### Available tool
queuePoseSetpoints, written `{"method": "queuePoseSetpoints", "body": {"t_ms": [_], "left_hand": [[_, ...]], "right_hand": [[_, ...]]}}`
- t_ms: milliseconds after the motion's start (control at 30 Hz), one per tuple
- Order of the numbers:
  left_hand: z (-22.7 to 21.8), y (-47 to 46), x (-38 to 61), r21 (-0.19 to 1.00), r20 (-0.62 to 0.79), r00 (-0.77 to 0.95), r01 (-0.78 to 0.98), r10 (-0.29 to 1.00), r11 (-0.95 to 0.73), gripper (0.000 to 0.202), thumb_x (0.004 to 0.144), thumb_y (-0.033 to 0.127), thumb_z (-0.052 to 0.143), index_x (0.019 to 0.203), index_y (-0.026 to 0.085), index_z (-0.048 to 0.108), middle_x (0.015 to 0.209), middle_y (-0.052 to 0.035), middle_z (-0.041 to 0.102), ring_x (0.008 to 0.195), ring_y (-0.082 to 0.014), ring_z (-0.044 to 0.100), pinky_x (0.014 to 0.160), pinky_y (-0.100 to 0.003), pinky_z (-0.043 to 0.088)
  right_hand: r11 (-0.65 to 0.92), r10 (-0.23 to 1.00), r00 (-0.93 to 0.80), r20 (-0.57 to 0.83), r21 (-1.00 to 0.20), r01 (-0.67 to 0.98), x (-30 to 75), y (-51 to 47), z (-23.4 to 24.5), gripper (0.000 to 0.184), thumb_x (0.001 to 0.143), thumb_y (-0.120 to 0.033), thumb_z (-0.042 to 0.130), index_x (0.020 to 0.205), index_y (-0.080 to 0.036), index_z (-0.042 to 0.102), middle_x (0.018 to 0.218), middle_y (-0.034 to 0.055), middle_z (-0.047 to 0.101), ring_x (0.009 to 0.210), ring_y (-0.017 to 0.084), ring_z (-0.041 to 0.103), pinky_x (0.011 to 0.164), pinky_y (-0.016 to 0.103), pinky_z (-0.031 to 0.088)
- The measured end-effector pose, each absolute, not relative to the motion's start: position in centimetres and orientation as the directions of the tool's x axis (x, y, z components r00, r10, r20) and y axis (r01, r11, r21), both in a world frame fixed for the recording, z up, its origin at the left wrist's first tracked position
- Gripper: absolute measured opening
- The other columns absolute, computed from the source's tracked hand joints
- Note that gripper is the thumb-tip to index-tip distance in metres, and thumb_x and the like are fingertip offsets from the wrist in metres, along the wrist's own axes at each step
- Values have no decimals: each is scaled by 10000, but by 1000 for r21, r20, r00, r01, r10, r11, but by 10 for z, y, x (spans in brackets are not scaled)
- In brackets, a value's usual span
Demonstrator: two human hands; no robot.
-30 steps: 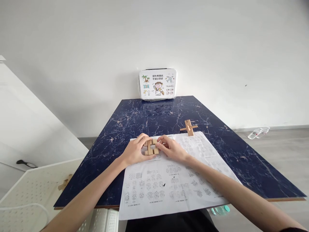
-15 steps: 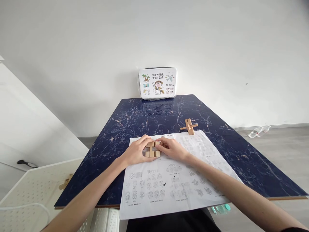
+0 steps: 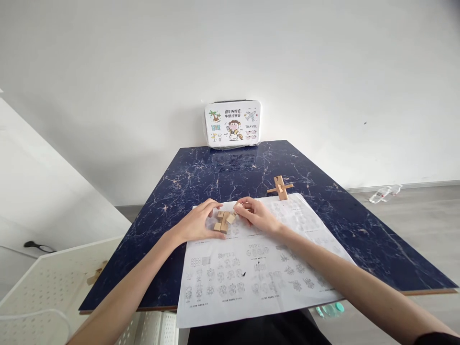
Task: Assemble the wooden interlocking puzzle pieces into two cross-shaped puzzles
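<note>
A blue marbled table (image 3: 168,191) bears a printed diagram sheet (image 3: 215,314). Left hand (image 3: 197,223) spread, right hand (image 3: 259,217) pinching. Far right, a wooden cross (image 3: 281,188) looks assembled; between the hands, notched wooden blocks (image 3: 224,224) seem not fully joined, the pinched small piece (image 3: 237,206) likewise.

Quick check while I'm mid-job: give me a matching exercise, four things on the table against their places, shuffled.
1. White TRAVEL case
2. Wooden cross piece
3. Printed diagram sheet
4. Wooden blocks

A. Between the left hand and the right hand
B. At the far end of the table
C. Overhanging the table's near edge
D. At the sheet's far edge, right side

Pairs: 1-B; 2-D; 3-C; 4-A
</note>
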State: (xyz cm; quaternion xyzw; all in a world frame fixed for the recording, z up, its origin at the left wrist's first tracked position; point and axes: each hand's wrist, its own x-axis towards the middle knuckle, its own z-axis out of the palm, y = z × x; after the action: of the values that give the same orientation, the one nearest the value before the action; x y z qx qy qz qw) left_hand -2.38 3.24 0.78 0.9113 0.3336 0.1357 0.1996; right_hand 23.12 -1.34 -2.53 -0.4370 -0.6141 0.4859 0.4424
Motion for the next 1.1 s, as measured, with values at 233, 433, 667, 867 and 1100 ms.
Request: {"method": "queuePoseSetpoints", "body": {"t_ms": [233, 433, 667, 867, 1100], "left_hand": [[11, 39, -30, 503, 131, 747, 517, 652, -693, 662, 727, 669, 833, 1225, 272, 653, 1158, -74, 629, 903, -239, 652, 809, -389, 552], [11, 37, -25, 565, 238, 707, 456, 665, -687, 714, 679, 629, 895, 1218, 252, 618, 1130, -57, 657, 869, -207, 642, 822, -372, 548], [0, 31, -17, 691, 267, 598, 427, 755, -583, 719, 752, 581, 863, 1312, 240, 571, 958, -26, 682, 754, -169, 618, 717, -322, 543], [1, 28, -13, 735, 287, 566, 388, 773, -556, 701, 770, 539, 864, 1325, 243, 555, 1021, -41, 700, 733, -151, 615, 677, -295, 539], [5, 25, -10, 753, 332, 509, 364, 794, -548, 681, 804, 495, 850, 1348, 250, 523, 1125, -66, 679, 713, -134, 629, 635, -265, 532]], "right_hand": [[102, 977, -188, 102, -995, -9, 232, -11, -22, 474, 898, -683, 642, 1019, -241, 523, 817, -16, 638, 495, 100, 496, 478, 265, 375], [80, 977, -195, 86, -996, -42, 230, -14, -17, 473, 908, -692, 596, 1044, -252, 493, 926, 31, 729, 507, 111, 521, 495, 278, 383], [120, 960, -239, 144, -986, -116, 230, -19, -12, 412, 904, -584, 669, 1092, -257, 502, 1033, 46, 749, 508, 101, 548, 504, 277, 380], [164, 956, -223, 189, -978, -125, 231, -17, -17, 439, 891, -581, 728, 1125, -245, 570, 1065, 59, 735, 524, 92, 580, 485, 257, 385], [156, 957, -226, 181, -980, -125, 230, -17, -17, 438, 934, -585, 689, 1195, -238, 629, 1197, 103, 746, 519, 91, 570, 474, 280, 400]]}}
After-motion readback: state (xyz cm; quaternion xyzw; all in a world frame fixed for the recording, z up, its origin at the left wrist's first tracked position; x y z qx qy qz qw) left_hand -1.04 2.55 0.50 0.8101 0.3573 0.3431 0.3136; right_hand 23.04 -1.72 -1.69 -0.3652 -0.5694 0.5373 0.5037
